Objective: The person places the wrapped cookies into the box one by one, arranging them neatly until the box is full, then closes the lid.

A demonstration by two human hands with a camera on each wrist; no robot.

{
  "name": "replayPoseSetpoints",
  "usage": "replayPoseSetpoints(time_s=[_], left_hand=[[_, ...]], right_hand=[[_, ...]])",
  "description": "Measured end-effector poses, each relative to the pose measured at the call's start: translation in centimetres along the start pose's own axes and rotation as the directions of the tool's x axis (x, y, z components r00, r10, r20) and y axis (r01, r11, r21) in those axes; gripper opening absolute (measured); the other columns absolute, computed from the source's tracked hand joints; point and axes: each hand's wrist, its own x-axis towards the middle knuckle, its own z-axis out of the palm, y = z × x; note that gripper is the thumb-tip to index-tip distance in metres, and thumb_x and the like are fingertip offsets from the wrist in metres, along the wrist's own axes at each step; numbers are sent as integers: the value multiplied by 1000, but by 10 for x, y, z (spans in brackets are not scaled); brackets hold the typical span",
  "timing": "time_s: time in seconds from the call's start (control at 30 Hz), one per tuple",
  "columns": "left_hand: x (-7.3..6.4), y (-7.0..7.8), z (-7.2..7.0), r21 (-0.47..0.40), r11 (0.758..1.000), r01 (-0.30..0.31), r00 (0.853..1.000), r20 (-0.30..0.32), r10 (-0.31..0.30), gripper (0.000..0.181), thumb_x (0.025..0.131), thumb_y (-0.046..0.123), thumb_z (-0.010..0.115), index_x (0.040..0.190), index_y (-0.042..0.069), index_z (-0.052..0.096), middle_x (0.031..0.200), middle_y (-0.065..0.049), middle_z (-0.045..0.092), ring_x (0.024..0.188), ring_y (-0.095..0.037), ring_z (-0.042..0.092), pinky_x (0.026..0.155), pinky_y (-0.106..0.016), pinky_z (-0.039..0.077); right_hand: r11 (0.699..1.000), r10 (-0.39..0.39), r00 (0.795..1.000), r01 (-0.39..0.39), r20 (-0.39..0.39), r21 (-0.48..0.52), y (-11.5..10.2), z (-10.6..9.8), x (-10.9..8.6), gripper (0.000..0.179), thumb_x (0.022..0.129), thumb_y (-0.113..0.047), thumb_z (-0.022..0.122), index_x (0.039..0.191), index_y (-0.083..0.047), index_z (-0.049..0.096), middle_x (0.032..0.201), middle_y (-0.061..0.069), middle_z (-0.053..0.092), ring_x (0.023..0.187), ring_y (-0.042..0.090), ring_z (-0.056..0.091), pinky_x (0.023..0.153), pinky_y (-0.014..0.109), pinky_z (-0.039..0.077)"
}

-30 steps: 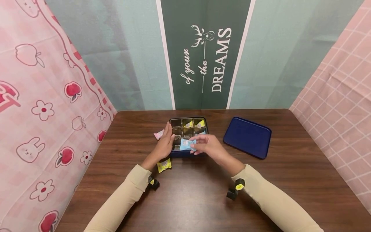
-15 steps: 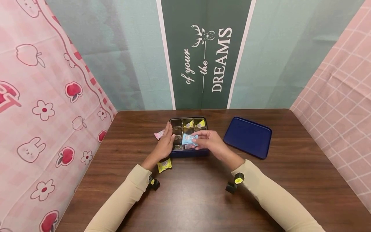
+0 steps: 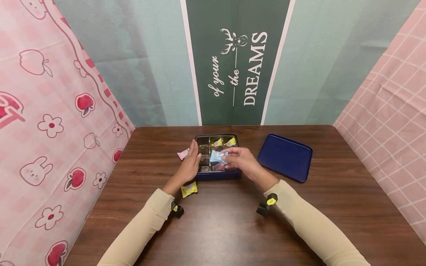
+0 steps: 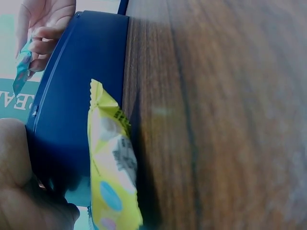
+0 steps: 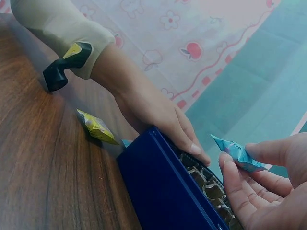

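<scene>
Biggest first. Green cloth (image 3: 233,85) with white lettering hangs behind the box; pink fruit-print cloth (image 3: 50,147) to the box's left, pink grid cloth (image 3: 389,111) to its right. Brown wood-grain tabletop (image 3: 226,229) runs under the box. Two beige sleeves reach in from the box's near side: left sleeve (image 3: 139,229), right sleeve (image 3: 316,225). Blue lid (image 3: 285,158) lies flat right of the box, well apart. Blue box (image 3: 217,176) sits upright, clear divider insert inside. Left hand (image 3: 188,168) is against the box's left wall; fingers straight and together, thumb at the rim. Right hand (image 3: 241,162) is above the box's right half, fingers clamped on a blue candy (image 3: 217,156), which is over the box and tilted. Yellow candy (image 3: 189,189) on the tabletop by the box's near-left corner. Pink candy (image 3: 183,154) left of the box, partly behind the left hand. Two smaller-looking yellow candies in the box's far row: middle candy (image 3: 217,142), right candy (image 3: 230,142). Hand and candy hide some compartments.
</scene>
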Motion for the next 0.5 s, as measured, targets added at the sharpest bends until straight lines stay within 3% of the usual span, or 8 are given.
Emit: replayPoseSetpoints(time_s=[0.5], left_hand=[[1, -1, 0, 1, 1000, -6, 1000, -6, 6, 56, 111, 14, 35, 155, -14, 14, 166, -28, 5, 151, -42, 20, 119, -54, 25]], right_hand=[[999, 11, 1000, -10, -22, 39, -1, -2, 16, 32, 96, 0, 66, 124, 14, 62, 96, 12, 71, 75, 17, 73, 69, 27, 60]])
